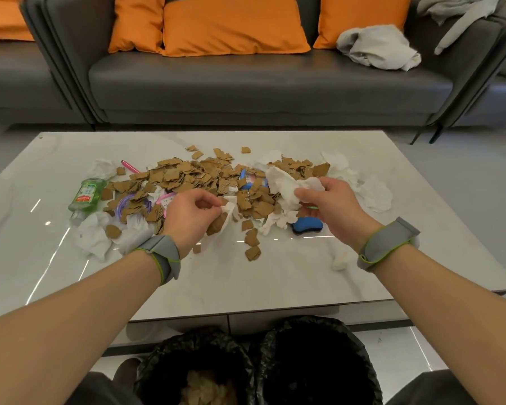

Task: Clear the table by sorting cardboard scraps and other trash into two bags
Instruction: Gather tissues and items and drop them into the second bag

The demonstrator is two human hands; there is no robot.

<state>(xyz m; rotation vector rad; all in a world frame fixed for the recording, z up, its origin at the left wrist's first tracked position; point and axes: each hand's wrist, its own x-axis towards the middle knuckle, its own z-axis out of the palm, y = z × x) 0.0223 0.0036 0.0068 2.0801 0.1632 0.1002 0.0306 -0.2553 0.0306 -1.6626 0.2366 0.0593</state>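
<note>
Over scrap pile (205, 182): left hand (192, 213) pinching tissue (230, 209); right hand (324, 206) gripping tissue wad (287, 182).

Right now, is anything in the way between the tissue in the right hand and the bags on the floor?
Nothing visible blocks it. The right hand holds the white tissue above the table, and both black bags sit open below the table's near edge, closer to the person.
</note>
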